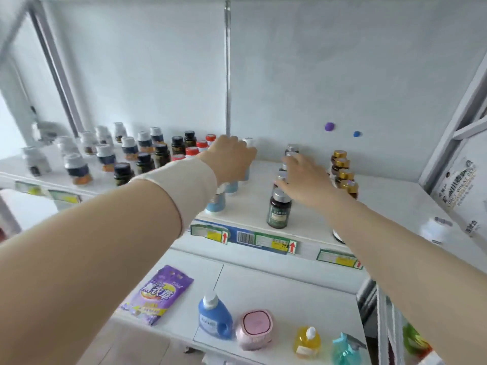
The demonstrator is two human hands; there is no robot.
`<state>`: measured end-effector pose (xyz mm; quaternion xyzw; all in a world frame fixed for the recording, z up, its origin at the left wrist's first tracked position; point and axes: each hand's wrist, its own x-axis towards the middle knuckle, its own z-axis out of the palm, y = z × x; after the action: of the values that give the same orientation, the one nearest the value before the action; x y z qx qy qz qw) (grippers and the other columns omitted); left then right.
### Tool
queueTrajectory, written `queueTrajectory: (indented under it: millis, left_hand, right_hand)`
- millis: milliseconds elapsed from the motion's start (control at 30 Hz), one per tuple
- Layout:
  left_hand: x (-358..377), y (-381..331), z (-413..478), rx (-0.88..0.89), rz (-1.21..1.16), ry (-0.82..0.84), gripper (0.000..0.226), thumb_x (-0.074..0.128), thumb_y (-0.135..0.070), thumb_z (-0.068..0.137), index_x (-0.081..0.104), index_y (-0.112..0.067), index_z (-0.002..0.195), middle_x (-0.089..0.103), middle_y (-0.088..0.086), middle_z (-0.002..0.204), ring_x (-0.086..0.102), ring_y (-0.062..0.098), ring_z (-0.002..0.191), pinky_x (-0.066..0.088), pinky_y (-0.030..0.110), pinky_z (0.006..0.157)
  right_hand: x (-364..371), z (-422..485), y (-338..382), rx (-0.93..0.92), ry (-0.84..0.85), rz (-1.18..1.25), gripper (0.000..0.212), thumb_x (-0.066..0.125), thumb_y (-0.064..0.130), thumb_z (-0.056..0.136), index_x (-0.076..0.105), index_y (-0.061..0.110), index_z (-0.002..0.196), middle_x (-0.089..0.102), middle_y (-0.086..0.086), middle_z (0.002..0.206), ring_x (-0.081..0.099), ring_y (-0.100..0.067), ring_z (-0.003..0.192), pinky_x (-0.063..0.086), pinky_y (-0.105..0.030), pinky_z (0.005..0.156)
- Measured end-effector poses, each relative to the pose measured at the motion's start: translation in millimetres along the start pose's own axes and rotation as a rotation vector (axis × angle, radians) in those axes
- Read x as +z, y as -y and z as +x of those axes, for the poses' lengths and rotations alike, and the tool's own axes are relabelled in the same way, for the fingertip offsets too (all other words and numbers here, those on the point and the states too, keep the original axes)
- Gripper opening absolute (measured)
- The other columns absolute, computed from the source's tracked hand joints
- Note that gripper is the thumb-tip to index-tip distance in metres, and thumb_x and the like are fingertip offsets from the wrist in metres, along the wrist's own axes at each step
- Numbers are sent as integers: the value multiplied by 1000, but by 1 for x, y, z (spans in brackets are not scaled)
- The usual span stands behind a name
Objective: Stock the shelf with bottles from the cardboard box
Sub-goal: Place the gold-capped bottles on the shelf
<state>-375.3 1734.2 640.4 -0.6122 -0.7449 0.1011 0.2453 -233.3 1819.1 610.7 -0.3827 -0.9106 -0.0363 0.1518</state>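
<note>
View from above of a white shop shelf [382,206] against a pale, bare back wall [342,75]. A grey metal post [227,75] rises from the back of the shelf at its middle.

Left of the post stand rows of small bottles: white-capped ones [76,167] farthest from it, black-capped ones [122,173] nearer, and red-capped ones [192,151] just beside it.

The left hand [232,156] reaches to the foot of the post, its back to the camera, over a row of pale blue bottles [216,201]. Whether it grips one cannot be told. A cream sleeve [184,188] covers that forearm.

Right of the post the right hand [303,177], well apart from the left, stretches loose, straight fingers against a row of silver-capped bottles. The front one, dark green [279,209], stands upright and free. Farther right of the post stands a row of gold-capped bottles [345,177], then a printed white carton [458,185] at the shelf's end.

Two small blobs, purple [329,126] and blue [356,133], stick to the wall right of the post.

Price tags [263,241] line the shelf's front edge. On a lower shelf [276,285], in front of and below the post, sit a purple pouch [158,293], a blue detergent bottle [214,317], a pink round tub [254,327], a yellow bottle [307,341] and a teal spray bottle [345,349].
</note>
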Motion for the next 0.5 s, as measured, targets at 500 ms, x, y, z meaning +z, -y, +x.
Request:
queueTrajectory:
  millis: [500]
  left_hand:
    - [169,342,-304,-444,98,305,43,47,-28,95,41,-12,134,51,9,130,49,28,121,38,36,98]
  right_hand:
    - [93,58,469,-561,37,-44,47,43,33,94,40,8,133,41,-16,136,39,-34,125,35,-42,99]
